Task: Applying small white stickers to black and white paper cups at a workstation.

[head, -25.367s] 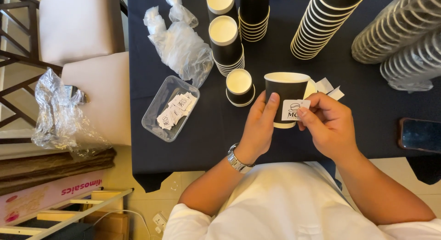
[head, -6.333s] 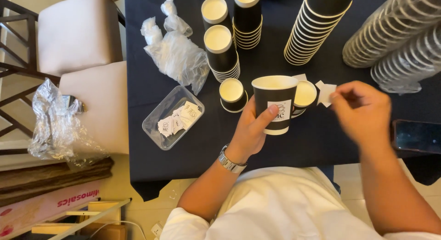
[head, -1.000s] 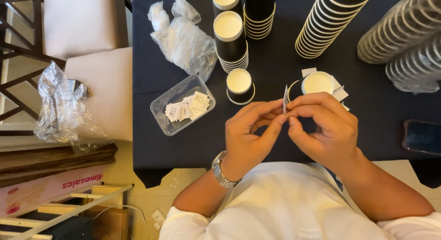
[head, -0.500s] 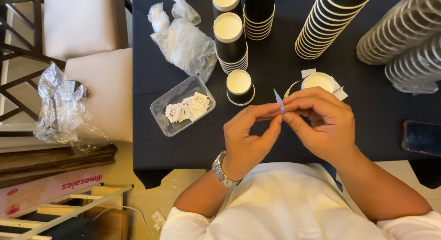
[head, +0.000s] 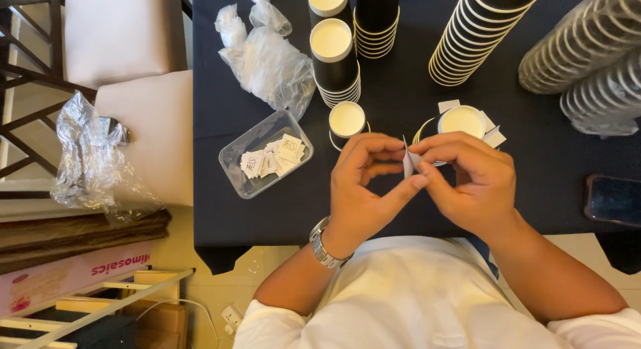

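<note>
Above the dark counter (head: 267, 209), left hand (head: 364, 189) and right hand (head: 471, 182) pinch a small white sticker (head: 407, 163) between fingertips, both clenched on it. Just behind: single black paper cup (head: 462, 122) on sticker backings. Clear plastic tray (head: 267, 152) of stickers lies left

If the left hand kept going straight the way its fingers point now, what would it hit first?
The left hand points up and to the right, its fingertips at the small white sticker pinched with the right hand. Going on, it would likely meet the right hand's fingers first, then the black paper cup behind; depth is unclear.
</note>
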